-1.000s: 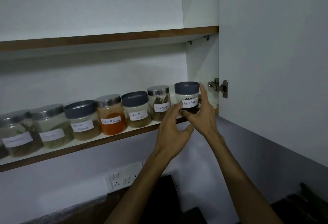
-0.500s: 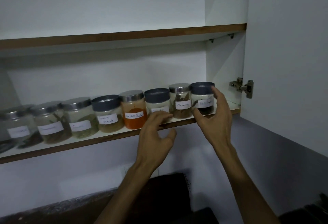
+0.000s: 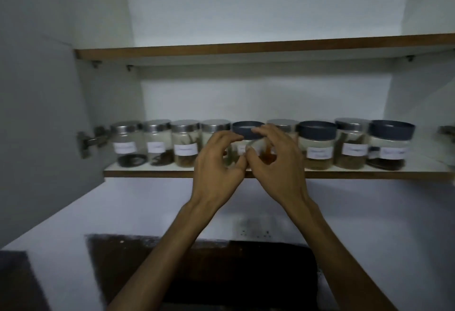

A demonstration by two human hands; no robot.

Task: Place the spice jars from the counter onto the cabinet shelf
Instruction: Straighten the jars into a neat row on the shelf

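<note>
Across the middle of the frame, the cabinet shelf point(image 3: 152, 170) is carrying a full row of spice jars point(image 3: 317, 145), nine or so, standing upright and nearly touching, with white labels facing out. Half a second ago the right hand was at the dark-lidded jar at the right end of the row and the left hand was hovering in front of the shelf; now both hands are meeting at centre frame around the blue-lidded jar point(image 3: 247, 129). Left hand point(image 3: 216, 163) is curling loosely in front of the glass, right hand point(image 3: 275, 160) is arching over the lid and the neighbouring orange-filled jar point(image 3: 267, 154); whether either grip is actually closing on glass, I cannot tell, since motion blur is smearing the fingers. Judging from this, placing looks finished and the work is shifting to straightening the row. Jars are showing clear walls, silver or dark blue lids, and dark, green or orange contents settled low. Labels are too blurred to read. Lower frame, the tabletop point(image 3: 221, 273) is showing dark, with no jars on the part in view.
</note>
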